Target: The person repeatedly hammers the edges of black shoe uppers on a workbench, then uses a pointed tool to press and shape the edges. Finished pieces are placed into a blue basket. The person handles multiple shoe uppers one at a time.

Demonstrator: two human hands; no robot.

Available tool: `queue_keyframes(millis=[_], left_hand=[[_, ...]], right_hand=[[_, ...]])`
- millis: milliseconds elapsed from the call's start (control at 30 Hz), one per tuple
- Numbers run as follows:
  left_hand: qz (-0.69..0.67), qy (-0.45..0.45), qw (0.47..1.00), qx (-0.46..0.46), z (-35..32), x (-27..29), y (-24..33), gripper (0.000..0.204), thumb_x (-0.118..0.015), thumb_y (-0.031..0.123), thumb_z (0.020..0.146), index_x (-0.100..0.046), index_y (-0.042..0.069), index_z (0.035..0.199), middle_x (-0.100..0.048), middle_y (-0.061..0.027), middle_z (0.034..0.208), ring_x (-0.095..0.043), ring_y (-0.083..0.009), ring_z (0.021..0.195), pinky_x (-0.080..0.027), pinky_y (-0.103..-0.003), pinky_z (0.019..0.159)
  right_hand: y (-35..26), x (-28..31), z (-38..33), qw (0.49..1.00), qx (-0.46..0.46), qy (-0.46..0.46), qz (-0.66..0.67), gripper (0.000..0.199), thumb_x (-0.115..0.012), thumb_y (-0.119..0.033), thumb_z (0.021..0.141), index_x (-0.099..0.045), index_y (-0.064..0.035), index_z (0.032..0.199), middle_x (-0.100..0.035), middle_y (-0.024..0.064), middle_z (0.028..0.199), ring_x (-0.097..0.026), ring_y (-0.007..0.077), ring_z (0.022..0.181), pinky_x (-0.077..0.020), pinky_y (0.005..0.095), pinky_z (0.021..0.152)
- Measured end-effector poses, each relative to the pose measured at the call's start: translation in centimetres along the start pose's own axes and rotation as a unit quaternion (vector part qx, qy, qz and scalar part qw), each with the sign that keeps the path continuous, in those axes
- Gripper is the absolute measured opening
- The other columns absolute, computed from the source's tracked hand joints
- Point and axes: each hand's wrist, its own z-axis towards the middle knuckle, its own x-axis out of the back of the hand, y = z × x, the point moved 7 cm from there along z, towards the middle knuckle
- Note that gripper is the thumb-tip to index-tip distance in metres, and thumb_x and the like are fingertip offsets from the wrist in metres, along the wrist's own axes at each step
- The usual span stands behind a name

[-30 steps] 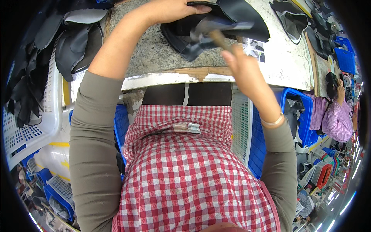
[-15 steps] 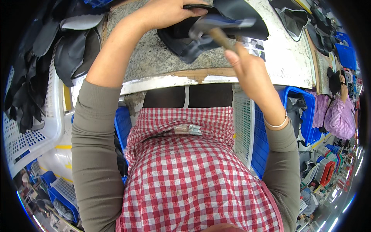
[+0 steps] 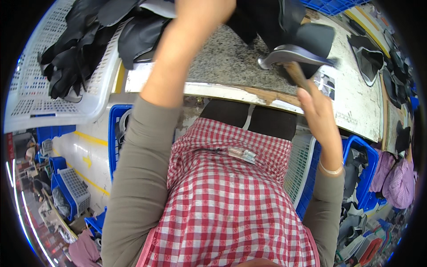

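Note:
My right hand point(image 3: 316, 109) is closed around the wooden handle of a hammer point(image 3: 296, 54). The hammer's curved metal head lies over black leather-like pieces point(image 3: 313, 38) on the worktop's right part. My left hand point(image 3: 205, 12) is at the top edge of the view, blurred by motion, with its fingers hidden or cut off. Right beside it hangs a dark piece point(image 3: 243, 24); whether the hand touches it I cannot tell. Beneath both arms lies a speckled stone slab point(image 3: 222, 62) set in the worktop.
A white perforated basket point(image 3: 95, 100) piled with black pieces point(image 3: 66, 62) stands at the left. More cut pieces point(image 3: 368, 58) lie on the right side of the table. A blue crate point(image 3: 367, 178) sits below the right edge. A co-worker in a pink checked top point(image 3: 398, 182) is farther right.
The whole view has shifted, bringing more of the left basket in. My left hand has left the black piece's edge where it rested and moved left. The hammer stays in my right hand.

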Motion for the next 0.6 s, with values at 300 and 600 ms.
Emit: queue_keyframes(millis=[300, 600], left_hand=[[0.114, -0.268, 0.935, -0.200, 2.1, -8.7, 8.0, 0.017, -0.067, 0.011, 0.081, -0.077, 0.007, 0.094, -0.075, -0.0179, 0.094, -0.075, -0.0338, 0.091, -0.058, -0.044, 0.079], [-0.052, -0.172, 0.962, -0.207, -6.0, -1.3, -2.0, 0.056, -0.079, 0.002, 0.071, -0.066, 0.003, 0.126, -0.065, -0.0182, 0.117, -0.061, -0.0384, 0.112, -0.049, -0.046, 0.098]], right_hand=[[-2.1, -0.2, 1.7, 0.988, 0.051, 0.104, -0.106, 0.045, -0.056, -0.039, 0.106, -0.064, 0.0045, 0.115, -0.065, 0.0282, 0.073, -0.068, 0.0471, 0.070, -0.0515, 0.0501, 0.060], [1.6, -2.4, 1.0, 0.995, 0.019, 0.029, -0.098, 0.042, -0.053, -0.037, 0.108, -0.061, 0.0045, 0.105, -0.065, 0.0263, 0.071, -0.068, 0.0470, 0.071, -0.0504, 0.0513, 0.058]])
